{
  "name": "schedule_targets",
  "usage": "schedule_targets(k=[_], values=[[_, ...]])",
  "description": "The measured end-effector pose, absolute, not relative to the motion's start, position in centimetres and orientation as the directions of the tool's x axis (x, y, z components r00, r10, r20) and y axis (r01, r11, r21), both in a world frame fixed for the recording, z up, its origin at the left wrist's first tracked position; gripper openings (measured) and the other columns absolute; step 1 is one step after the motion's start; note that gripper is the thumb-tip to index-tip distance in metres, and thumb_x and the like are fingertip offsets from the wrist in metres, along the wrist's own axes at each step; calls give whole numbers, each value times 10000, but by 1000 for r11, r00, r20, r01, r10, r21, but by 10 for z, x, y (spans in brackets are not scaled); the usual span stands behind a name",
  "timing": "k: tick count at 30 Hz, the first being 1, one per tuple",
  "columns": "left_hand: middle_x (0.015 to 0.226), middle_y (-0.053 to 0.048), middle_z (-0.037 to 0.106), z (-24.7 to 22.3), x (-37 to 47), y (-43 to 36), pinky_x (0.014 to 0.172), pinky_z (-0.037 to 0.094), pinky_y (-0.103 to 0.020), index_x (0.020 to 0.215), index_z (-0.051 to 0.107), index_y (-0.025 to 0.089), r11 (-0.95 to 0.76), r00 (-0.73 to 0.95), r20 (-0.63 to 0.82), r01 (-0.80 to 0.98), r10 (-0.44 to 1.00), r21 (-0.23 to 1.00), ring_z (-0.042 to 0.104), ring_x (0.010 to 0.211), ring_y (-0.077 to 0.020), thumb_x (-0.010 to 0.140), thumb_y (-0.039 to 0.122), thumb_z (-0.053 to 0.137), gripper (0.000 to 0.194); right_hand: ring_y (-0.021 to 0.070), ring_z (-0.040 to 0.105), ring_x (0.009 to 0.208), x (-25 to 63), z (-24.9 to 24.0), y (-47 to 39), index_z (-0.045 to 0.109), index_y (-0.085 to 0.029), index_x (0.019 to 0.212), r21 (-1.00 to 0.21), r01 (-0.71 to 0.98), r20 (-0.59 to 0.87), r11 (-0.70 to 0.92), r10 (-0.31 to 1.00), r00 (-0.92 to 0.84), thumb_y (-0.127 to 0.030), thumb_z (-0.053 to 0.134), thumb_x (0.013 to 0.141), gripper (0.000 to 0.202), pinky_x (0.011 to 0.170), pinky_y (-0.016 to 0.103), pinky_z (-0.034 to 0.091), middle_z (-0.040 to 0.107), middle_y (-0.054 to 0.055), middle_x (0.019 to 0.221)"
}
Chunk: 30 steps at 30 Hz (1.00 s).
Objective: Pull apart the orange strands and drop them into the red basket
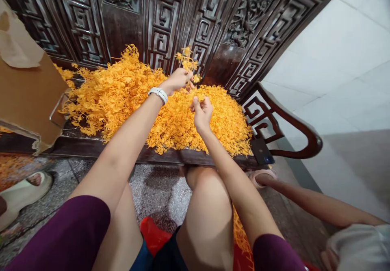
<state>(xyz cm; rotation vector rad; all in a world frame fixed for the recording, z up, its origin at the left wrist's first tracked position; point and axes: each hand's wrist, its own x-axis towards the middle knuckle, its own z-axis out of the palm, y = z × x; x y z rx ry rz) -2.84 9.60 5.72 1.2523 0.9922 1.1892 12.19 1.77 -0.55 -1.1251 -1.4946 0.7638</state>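
A large heap of orange-yellow plastic-looking flower pieces (pixel 106 96) covers the seat of a dark carved wooden bench (pixel 91 147). Above the middle of the heap, my left hand (pixel 179 80), with a white band on the wrist, has its fingers closed on a sprig of yellow flowers (pixel 188 61) that sticks up past the fingertips. My right hand (pixel 202 112) is just below and to the right of it, thumb and fingers pinched on a small yellow piece (pixel 199 97). The two hands are close together but apart.
Brown cardboard (pixel 30 96) stands at the left end of the heap. A dark phone-like object (pixel 262 151) lies by the curved armrest (pixel 313 143). Another person's arm (pixel 317 206) is at lower right, and a pale shoe (pixel 27 198) at lower left. Something red (pixel 154 234) is below.
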Motion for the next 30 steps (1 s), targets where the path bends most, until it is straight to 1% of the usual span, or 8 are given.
schedule_targets(k=[3, 8, 14, 18, 22, 25, 28, 30], values=[[674, -5, 600, 56, -34, 106, 614, 475, -250, 831, 544, 188, -47, -59, 34, -240, 998, 970, 595, 542, -113, 1089, 285, 504, 278, 175, 562, 704, 120, 3, 12, 385, -273, 890, -871, 258, 417, 418, 907, -64, -539, 571, 986, 339, 663, 336, 489, 522, 8, 770], [644, 13, 514, 54, -36, 117, 662, 473, -269, 771, 535, 187, -55, -190, -14, -352, 982, 935, 567, 561, -109, 1056, 295, 570, 307, 171, 436, 642, 115, 16, 0, 406, -264, 832, -699, 429, 518, 572, 819, -249, -562, 581, 1010, 389, 669, 357, 421, 443, -8, 706], [633, 29, 468, 58, -37, 110, 606, 426, -241, 793, 519, 180, 12, -174, -89, -397, 981, 918, 455, 495, -72, 1083, 234, 493, 296, 194, 480, 709, 105, 20, -9, 416, -252, 821, -413, 492, 615, 766, 633, -470, -319, 572, 989, 239, 732, 381, 411, 480, 16, 759], [675, 34, 499, 64, -49, 100, 565, 371, -190, 874, 571, 160, -69, -176, 6, -352, 984, 933, 452, 489, -40, 1106, 333, 508, 296, 154, 494, 627, 104, 18, -16, 495, -251, 928, -563, 426, 572, 708, 706, -418, -344, 579, 991, 141, 665, 353, 407, 521, -4, 765], [700, 25, 529, 74, -55, 90, 527, 336, -155, 926, 595, 147, -69, -24, 65, -295, 998, 953, 464, 477, -27, 1101, 373, 530, 293, 152, 545, 690, 102, 13, -12, 470, -254, 941, -768, 311, 501, 560, 827, -254, -559, 566, 1008, 326, 652, 333, 442, 558, 13, 844], [710, 22, 528, 78, -50, 82, 530, 335, -131, 947, 595, 134, -61, 59, 77, -238, 995, 969, 498, 494, -26, 1114, 319, 498, 268, 168, 600, 795, 96, 10, -1, 447, -268, 1035, -913, 162, 358, 375, 926, -124, -699, 523, 985, 441, 623, 308, 484, 580, 42, 979], [733, 10, 529, 76, -39, 77, 570, 369, -136, 966, 604, 116, -35, 117, 61, -211, 991, 977, 575, 562, -51, 1103, 283, 521, 232, 191, 613, 891, 90, 8, 7, 442, -281, 1100, -961, 116, 231, 250, 960, -157, -771, 568, 922, 536, 624, 297, 517, 574, 55, 1028], [745, 5, 530, 73, -32, 77, 583, 382, -141, 965, 605, 112, -31, 134, 61, -214, 989, 976, 598, 587, -64, 1089, 264, 550, 204, 182, 581, 836, 88, 6, 10, 443, -273, 1041, -950, 133, 259, 283, 950, -176, -766, 590, 912, 530, 634, 306, 511, 549, 41, 942]])
